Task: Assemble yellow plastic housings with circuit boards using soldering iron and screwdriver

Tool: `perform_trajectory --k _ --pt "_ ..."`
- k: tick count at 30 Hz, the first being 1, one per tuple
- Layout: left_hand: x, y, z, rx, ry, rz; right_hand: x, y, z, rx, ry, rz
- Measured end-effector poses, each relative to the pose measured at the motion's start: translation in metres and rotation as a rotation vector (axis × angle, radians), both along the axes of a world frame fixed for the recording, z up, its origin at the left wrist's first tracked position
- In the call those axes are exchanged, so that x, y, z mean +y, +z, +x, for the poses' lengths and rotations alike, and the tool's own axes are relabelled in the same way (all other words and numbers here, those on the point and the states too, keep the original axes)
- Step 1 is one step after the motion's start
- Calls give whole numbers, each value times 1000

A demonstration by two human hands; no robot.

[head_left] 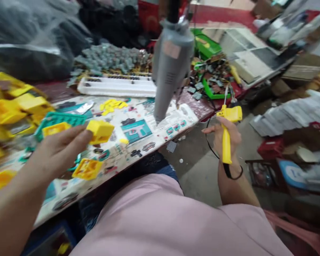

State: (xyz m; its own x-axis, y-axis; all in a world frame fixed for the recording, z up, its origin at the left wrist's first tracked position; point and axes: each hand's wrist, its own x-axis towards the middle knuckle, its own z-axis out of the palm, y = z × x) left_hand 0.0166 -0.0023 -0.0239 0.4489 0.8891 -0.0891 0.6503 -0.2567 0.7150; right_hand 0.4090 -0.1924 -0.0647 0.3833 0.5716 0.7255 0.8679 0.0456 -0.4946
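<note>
My left hand point(61, 149) reaches over the left of the table, its fingers closed on a small yellow plastic housing point(101, 131). Close by lie an open yellow housing with small parts inside point(87, 169) and a green ribbed tray point(61, 120). Off the table's right edge, my right hand point(226, 137) is wrapped round a yellow pistol-shaped tool point(226, 145) with a thin metal tip pointing up. A black cord loops by that wrist. Motion blurs some details.
A grey cone-shaped tool point(170, 67) hangs point-down over the table. Yellow housings point(18, 106) are heaped at left. Behind are a white rack point(117, 87), many grey parts point(109, 58) and a green bin point(214, 93) of small components. Boxes point(280, 135) stand at right.
</note>
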Motion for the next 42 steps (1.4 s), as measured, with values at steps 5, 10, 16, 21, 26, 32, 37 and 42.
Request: perform_trajectory --k 5,10,16,21,26,32,37,42 --pt "-13 -9 23 308 -331 464 41 3 61 -79 -115 -6" --pt "-15 -23 34 479 -516 618 93 -17 106 -178 -85 -284" --pt "-12 -23 31 502 -553 577 135 -32 123 -250 -99 -440" --pt "-14 -18 29 489 -521 564 144 -34 127 -203 -87 -434" --pt "-11 -21 28 491 -530 513 143 -14 131 -8 -61 -240" --pt "-8 -26 26 558 -581 487 133 29 122 314 41 -142" --pt "-9 -25 26 633 -602 507 113 47 93 684 249 2" --pt "-9 -22 25 628 -709 550 99 48 73 731 309 112"
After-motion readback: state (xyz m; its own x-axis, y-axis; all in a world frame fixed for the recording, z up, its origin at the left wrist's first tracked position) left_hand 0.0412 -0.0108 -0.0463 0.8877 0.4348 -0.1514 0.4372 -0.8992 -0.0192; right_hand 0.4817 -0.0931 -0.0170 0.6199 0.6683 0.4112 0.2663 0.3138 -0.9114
